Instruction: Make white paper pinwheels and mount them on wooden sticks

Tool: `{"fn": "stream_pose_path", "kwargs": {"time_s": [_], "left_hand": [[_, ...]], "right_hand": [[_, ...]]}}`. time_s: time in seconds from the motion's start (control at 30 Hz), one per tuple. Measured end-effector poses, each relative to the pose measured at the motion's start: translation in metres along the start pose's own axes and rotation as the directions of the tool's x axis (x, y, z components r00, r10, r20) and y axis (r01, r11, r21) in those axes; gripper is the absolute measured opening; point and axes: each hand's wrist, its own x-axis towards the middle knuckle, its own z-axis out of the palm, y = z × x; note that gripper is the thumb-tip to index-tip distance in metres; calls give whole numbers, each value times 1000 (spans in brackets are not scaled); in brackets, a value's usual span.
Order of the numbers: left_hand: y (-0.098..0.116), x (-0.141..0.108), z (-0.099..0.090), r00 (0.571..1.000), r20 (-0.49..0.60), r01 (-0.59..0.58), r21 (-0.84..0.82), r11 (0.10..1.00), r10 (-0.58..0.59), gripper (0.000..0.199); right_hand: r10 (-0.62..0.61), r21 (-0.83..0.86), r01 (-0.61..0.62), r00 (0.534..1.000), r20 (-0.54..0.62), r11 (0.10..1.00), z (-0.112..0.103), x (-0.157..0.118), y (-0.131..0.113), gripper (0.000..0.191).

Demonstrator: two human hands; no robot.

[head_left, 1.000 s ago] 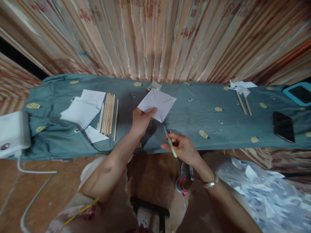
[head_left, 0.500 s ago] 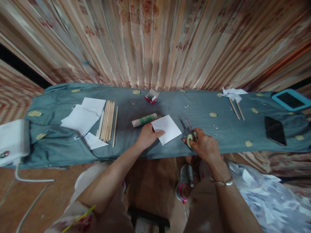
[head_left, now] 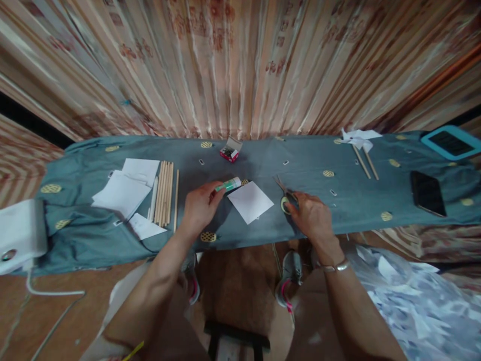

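Cloth (head_left: 259,156) under both hands. Sheets (head_left: 122,194) left of left hand (head_left: 201,206), sticks (head_left: 165,193) between. Right hand (head_left: 312,214) touching scissors' handles; firm grip or loose, cannot tell. Left hand narrow, holding glue stick. White square (head_left: 250,202) flat between hands. Scissors (head_left: 286,192) at right fingertips. Glue stick (head_left: 229,184) pinched, left. Box (head_left: 229,154) beyond left hand.

Homelike room, by its curtain (head_left: 240,75)

No legible txt or nos.; glue-stick label (head_left: 227,184) too sm.
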Motion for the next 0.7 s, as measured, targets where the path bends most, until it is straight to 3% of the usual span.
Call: {"fn": "stream_pose_path", "kwargs": {"time_s": [0.1, 0.17, 0.27, 0.37, 0.47, 0.53, 0.6, 0.7], "left_hand": [[-11, 2, -11, 994, -58, -77, 183, 980, 89, 27], [-18, 2, -11, 992, -16, -118, 262, 958, 127, 33], [-25, 1, -8, 994, 59, -111, 312, 944, 97, 35], [-29, 1, -6, 998, 51, -52, 295, 954, 38, 28], [-25, 3, -6, 998, -26, 54, 122, 991, -51, 27], [-16, 3, -5, 986, -38, 156, -118, 981, -161, 30], [-3, 1, -2, 962, 36, 263, -400, 878, -272, 37], [17, -5, 9, 926, 239, 375, -682, 628, -293, 39]], "right_hand": [[-4, 16, 4, 1000, -16, 1000, -2, 0, 1, 31], [3, 55, -1, 999, -32, 998, -2, 0, 1, 34], [6, 132, 3, 998, -65, 991, -1, 2, 0, 37], [5, 223, 19, 994, -107, 975, 0, 4, -6, 37], [-15, 390, 83, 984, -175, 917, 1, 1, -17, 35], [-19, 564, 124, 982, -188, 817, 1, -2, -29, 32], [18, 761, 65, 995, -100, 645, 1, -7, -44, 29], [14, 975, -102, 995, 102, 199, 0, -9, -66, 33]]}}
